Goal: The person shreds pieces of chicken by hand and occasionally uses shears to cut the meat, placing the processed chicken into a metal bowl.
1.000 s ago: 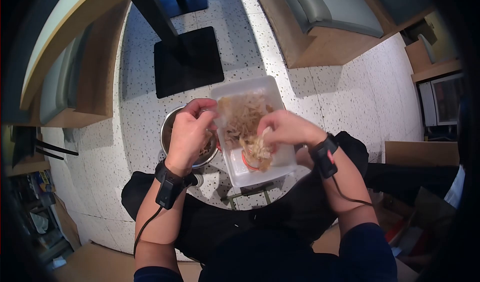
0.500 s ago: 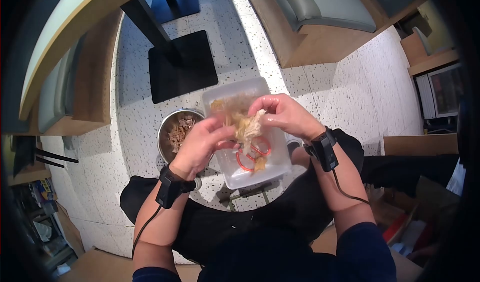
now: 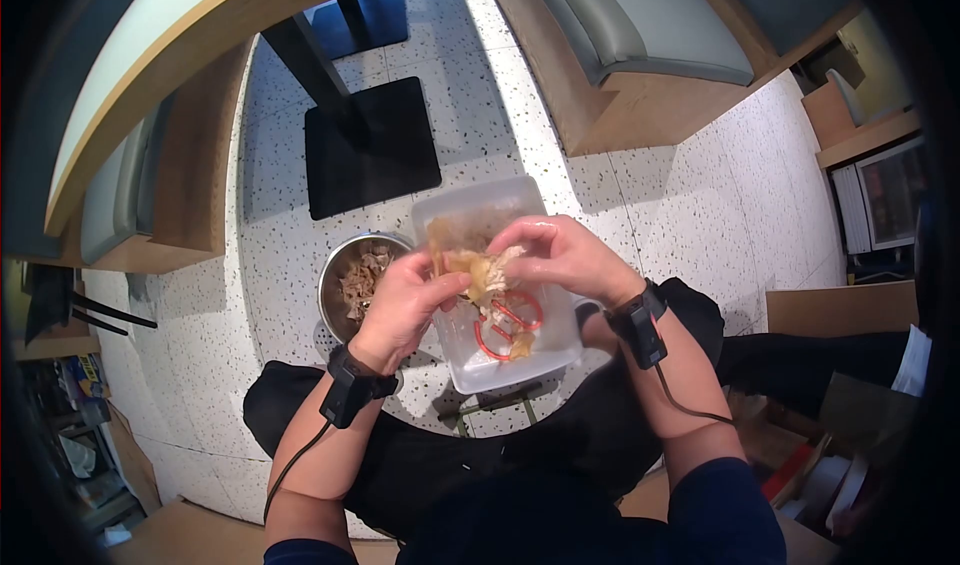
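My left hand [image 3: 408, 300] pinches yellowish skin at one side of a piece of pale cooked chicken [image 3: 503, 274]. The fingers of my right hand [image 3: 572, 257] close on the white, stringy meat at its other side. Both hands hold the piece over a translucent plastic tub [image 3: 464, 377]. In the tub lie red-handled scissors [image 3: 484, 345], their blades hidden, and a scrap of yellow skin [image 3: 522, 346]. More meat at the tub's far end is partly covered by my hands. A steel bowl [image 3: 325, 287] with shredded meat [image 3: 358, 290] stands left of the tub.
A black table base [image 3: 375, 150] stands on the speckled floor [image 3: 275, 365] ahead. Padded booth benches [image 3: 660, 40] flank it, and a curved tabletop edge [image 3: 150, 55] arches at upper left. Cardboard and loose items [image 3: 800, 455] sit at my right.
My left hand, blurred before with fingers spread, now pinches the skin on the chicken. My right hand keeps its hold. The whole view has shifted slightly.
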{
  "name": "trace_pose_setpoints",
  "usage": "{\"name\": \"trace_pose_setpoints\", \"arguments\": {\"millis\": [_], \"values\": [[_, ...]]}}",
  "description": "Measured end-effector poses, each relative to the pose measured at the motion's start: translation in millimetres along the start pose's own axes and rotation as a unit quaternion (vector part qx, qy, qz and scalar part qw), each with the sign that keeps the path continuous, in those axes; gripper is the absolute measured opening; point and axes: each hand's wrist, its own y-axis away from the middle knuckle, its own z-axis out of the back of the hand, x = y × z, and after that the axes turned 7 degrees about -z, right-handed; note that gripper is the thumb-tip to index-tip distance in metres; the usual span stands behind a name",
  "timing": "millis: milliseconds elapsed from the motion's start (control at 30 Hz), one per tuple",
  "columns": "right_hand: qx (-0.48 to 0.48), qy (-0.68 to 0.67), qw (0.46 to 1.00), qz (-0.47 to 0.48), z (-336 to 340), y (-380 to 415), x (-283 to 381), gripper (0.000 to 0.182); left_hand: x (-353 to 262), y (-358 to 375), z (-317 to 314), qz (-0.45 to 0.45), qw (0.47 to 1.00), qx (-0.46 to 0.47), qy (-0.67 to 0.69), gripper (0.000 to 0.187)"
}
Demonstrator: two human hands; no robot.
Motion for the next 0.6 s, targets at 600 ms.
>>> {"name": "trace_pose_setpoints", "arguments": {"millis": [600], "values": [[-0.112, 0.207, 0.971, 0.031, -20.2, -11.4, -5.1, 0.039, 8.5, 4.0, -4.9, -0.246, 0.862, -0.066, -0.438, 0.025]]}}
